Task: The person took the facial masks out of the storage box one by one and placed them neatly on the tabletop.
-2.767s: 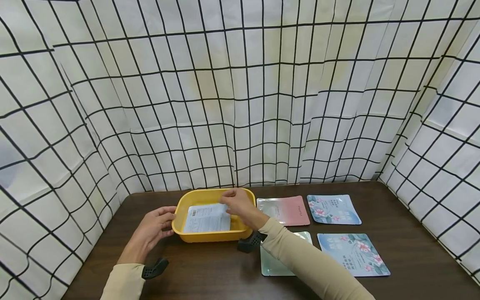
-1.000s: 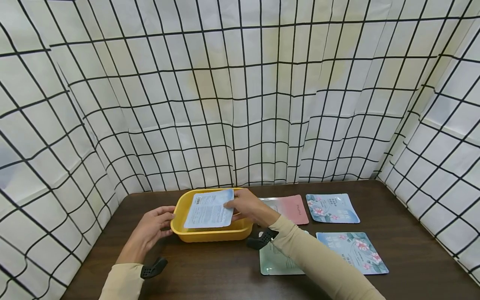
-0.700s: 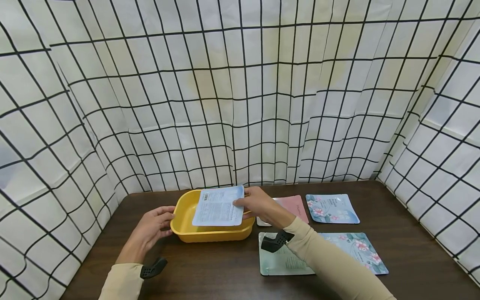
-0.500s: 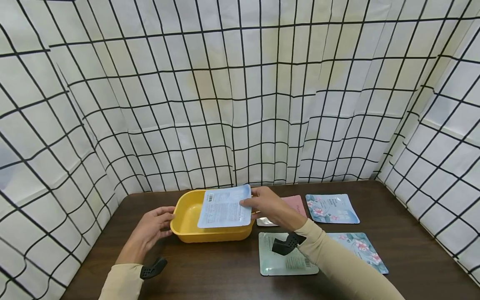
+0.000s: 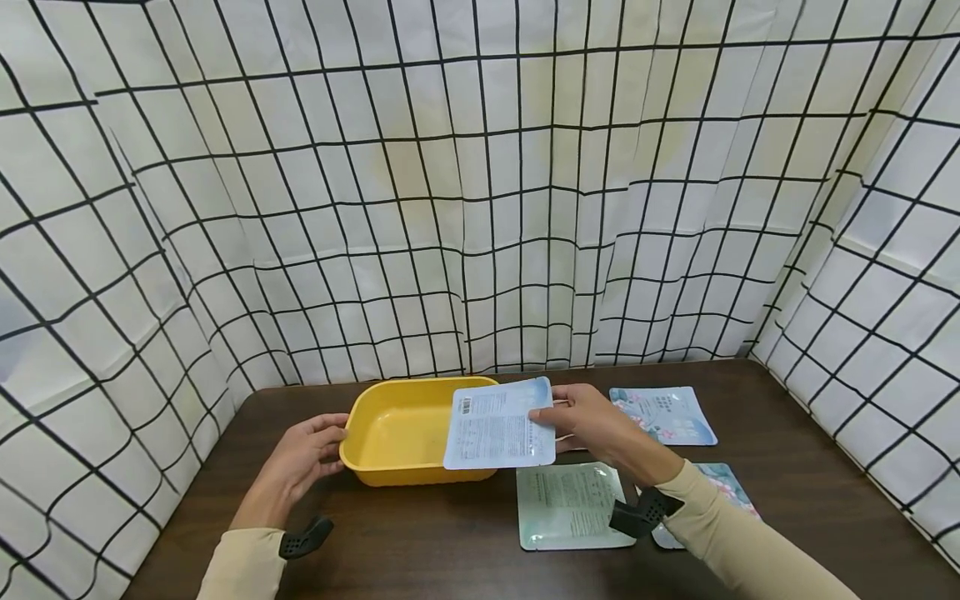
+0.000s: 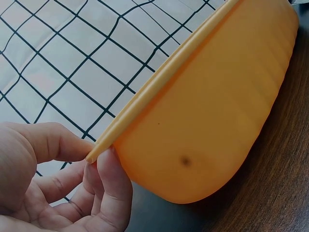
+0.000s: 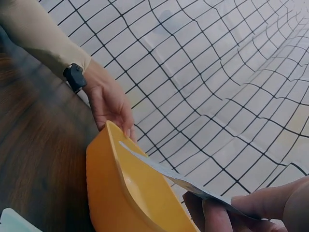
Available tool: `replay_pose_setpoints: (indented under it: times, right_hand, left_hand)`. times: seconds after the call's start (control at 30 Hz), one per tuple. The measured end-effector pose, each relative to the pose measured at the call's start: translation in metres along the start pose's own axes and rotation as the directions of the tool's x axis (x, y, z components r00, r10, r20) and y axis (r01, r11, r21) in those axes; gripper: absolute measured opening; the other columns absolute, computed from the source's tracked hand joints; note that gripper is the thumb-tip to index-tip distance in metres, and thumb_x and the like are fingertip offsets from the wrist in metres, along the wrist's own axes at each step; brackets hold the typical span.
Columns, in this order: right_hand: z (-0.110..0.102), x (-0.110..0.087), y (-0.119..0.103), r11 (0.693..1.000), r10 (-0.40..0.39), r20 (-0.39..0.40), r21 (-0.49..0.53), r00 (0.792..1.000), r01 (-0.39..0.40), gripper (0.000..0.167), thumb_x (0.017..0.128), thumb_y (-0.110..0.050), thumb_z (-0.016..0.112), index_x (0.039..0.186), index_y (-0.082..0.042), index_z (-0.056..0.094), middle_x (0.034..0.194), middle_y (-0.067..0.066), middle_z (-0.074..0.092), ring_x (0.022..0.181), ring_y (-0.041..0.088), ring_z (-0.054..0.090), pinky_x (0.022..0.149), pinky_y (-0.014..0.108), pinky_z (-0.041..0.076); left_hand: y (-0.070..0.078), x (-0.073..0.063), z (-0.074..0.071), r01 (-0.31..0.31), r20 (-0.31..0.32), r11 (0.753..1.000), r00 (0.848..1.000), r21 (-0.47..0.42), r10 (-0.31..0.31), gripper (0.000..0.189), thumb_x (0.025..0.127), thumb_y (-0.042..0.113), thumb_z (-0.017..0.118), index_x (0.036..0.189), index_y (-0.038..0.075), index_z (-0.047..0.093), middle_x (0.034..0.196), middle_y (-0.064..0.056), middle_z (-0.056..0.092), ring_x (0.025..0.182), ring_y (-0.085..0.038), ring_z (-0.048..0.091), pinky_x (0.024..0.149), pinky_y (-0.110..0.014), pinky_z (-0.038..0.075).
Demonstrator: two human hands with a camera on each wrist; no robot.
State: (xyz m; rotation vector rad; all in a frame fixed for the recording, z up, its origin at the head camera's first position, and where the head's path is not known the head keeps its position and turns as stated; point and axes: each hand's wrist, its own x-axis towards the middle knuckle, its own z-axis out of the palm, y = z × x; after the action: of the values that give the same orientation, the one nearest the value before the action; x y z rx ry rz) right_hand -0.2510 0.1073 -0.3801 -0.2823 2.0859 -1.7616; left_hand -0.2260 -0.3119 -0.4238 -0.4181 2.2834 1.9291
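My left hand (image 5: 303, 454) pinches the left rim of a yellow plastic basin (image 5: 390, 429); the left wrist view has the thumb above the rim and fingers below it. My right hand (image 5: 592, 421) holds a pale blue face mask packet (image 5: 501, 425) by its right edge, thumb on top and fingers underneath. Printed text and a barcode show on the packet's upper side. It hangs tilted over the basin's right end, partly beyond the rim. No other packet shows inside the basin. In the right wrist view the packet (image 7: 178, 180) appears nearly edge-on.
On the dark wooden table (image 5: 420, 542) lie a green packet (image 5: 570, 504), a blue floral packet (image 5: 667, 414) at the back right, and another blue floral one (image 5: 723, 487) partly behind the right forearm. A grid-patterned white curtain (image 5: 450, 208) encloses the table's back and sides.
My right hand has lifted the blue face mask packet out of the basin and carried it rightward. The pink packet is now mostly hidden behind that hand. My left hand stays on the rim.
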Motion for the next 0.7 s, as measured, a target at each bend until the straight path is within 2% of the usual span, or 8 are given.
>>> replay_pose_setpoints:
  times: [0.23,0.33,0.57,0.7]
  right_hand:
    - [-0.014,-0.021,0.003,0.999,-0.021,0.076,0.04,0.997,0.018,0.041,0.097,-0.017,0.065,0.133,0.002,0.06,0.115,0.017,0.072,0.093,0.029,0.074,0.078,0.044,0.061]
    - [-0.018,-0.03,0.004,0.999,-0.023,0.077,0.05,0.997,0.019,0.041,0.097,-0.016,0.064,0.133,0.003,0.058,0.119,0.017,0.07,0.094,0.029,0.074,0.077,0.043,0.061]
    - [-0.028,-0.046,0.011,0.997,0.008,0.098,0.078,0.995,-0.015,0.053,0.099,-0.018,0.062,0.144,0.005,0.048,0.122,0.017,0.07,0.098,0.029,0.073,0.079,0.044,0.061]
    - [-0.033,-0.054,0.017,0.994,-0.008,0.124,0.107,0.992,-0.005,0.056,0.099,-0.017,0.063,0.147,0.006,0.044,0.122,0.017,0.069,0.1,0.03,0.072,0.08,0.045,0.061]
  left_hand:
    - [0.0,0.001,0.0,0.009,-0.005,1.0,1.0,0.003,-0.009,0.046,0.1,0.018,0.061,0.141,-0.001,0.051,0.116,-0.007,0.064,0.091,-0.019,0.063,0.076,-0.032,0.058]
    - [0.001,0.001,0.0,0.015,-0.007,1.0,1.0,0.004,-0.015,0.046,0.1,0.018,0.061,0.142,-0.001,0.05,0.118,-0.009,0.063,0.092,-0.02,0.063,0.077,-0.032,0.059]
    - [0.002,0.001,0.0,0.02,-0.009,1.0,1.0,0.001,-0.02,0.045,0.1,0.017,0.061,0.14,-0.001,0.051,0.116,-0.008,0.063,0.09,-0.02,0.064,0.076,-0.032,0.058]
    - [0.002,0.0,0.0,0.017,-0.007,1.0,1.0,-0.003,-0.017,0.043,0.1,0.016,0.061,0.139,0.0,0.053,0.113,-0.006,0.064,0.089,-0.02,0.063,0.075,-0.031,0.058]
